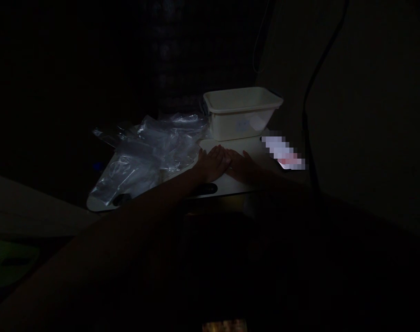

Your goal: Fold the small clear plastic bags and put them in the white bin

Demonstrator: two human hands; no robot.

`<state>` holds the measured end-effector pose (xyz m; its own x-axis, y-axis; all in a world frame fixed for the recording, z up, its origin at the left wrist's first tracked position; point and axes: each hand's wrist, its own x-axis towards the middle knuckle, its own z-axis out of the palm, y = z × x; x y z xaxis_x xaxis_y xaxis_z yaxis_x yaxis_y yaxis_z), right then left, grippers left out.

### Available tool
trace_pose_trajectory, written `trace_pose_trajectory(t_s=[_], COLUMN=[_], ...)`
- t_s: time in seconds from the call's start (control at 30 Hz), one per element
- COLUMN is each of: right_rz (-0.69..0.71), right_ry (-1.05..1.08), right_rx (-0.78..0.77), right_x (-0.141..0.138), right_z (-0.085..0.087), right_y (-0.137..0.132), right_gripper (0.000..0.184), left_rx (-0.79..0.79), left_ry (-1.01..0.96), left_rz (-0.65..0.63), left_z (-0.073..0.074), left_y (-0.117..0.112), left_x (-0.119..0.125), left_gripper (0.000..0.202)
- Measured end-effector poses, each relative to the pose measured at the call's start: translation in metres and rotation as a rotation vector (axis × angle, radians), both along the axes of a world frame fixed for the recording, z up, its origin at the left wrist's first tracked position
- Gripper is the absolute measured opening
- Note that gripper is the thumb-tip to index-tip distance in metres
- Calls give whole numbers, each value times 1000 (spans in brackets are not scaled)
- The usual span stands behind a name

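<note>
The scene is very dark. My left hand (212,162) lies flat on a white tabletop (230,184), fingers stretched out and together, holding nothing. My right hand (242,167) rests flat beside it, touching it at the fingers, also with nothing in it. A heap of clear plastic bags (147,152) lies just left of my left hand. A white rectangular plastic tub (240,113) stands behind both hands.
A blurred-out flat item (284,152) lies to the right of the tub. A dark cable (306,120) hangs down at the right of the table. A dark oval mark (210,188) sits near the table's front edge. Everything around is in darkness.
</note>
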<state>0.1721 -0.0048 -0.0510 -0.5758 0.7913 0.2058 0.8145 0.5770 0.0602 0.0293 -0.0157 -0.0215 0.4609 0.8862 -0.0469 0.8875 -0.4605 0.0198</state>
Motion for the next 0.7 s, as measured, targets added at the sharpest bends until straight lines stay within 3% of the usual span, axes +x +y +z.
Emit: trace_pose_trajectory(t_s=[0.7], right_rz=[-11], right_ry=[-44], right_rx=[-47], right_x=[0], right_z=[3], right_y=[-2], right_gripper=[54], left_rx=[-82], left_ry=[18], left_rz=[40], left_z=[-7], left_y=[5], left_x=[12], left_gripper=[63])
